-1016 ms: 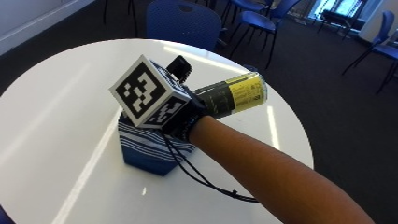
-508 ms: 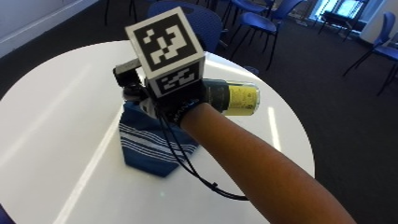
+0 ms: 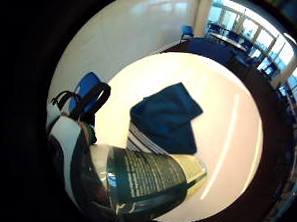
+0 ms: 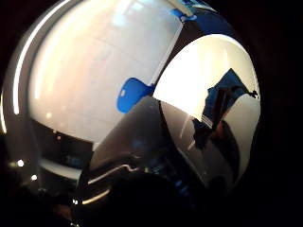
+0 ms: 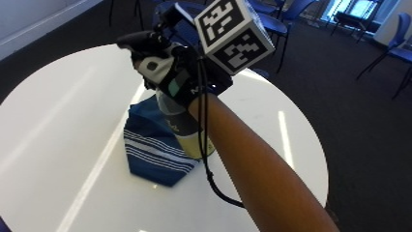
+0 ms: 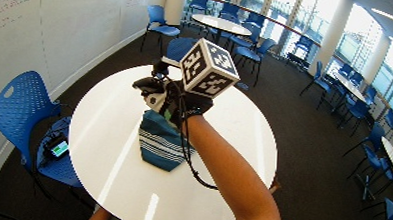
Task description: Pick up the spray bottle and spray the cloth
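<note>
Round white table (image 5: 58, 125) in a meeting room, blue chairs (image 6: 20, 107) around it. We note the gloved right hand (image 5: 169, 72) raised above the table's middle, fingers curled round the neck of the spray bottle (image 5: 183, 130), which hangs upright and clear of the surface, its base over the cloth (image 5: 151, 145). The blue striped cloth lies folded near the table's centre, directly below the bottle. We judge the pick-up done; spraying is what remains, and we see no mist or wet patch on the cloth to say it has begun. The outside view shows the grip and the bottle's height; we cannot tell from it where the nozzle points. The little finger side palm view adds the bottle's label (image 3: 149, 183) close to the palm with the cloth (image 3: 165, 119) beyond it on the table.
</note>
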`<state>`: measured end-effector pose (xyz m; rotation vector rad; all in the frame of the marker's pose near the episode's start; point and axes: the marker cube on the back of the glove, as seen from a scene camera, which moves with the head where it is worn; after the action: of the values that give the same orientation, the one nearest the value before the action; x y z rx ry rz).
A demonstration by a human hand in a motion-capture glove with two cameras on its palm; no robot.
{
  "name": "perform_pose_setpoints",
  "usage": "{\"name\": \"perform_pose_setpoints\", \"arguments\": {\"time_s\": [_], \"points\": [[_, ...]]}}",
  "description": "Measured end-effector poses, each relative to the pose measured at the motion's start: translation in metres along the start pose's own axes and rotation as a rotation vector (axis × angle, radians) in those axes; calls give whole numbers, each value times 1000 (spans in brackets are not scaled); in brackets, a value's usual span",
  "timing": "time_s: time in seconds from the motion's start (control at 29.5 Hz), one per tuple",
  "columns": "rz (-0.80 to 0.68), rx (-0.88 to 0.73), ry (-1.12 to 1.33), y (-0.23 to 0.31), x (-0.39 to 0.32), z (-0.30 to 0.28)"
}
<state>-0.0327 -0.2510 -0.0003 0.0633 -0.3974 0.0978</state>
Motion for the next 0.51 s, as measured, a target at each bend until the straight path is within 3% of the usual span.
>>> {"name": "perform_pose_setpoints", "arguments": {"time_s": [0.3, 0.51], "points": [[85, -2, -539, -8, -12, 1], [59, 76, -635, -20, -25, 20]]}}
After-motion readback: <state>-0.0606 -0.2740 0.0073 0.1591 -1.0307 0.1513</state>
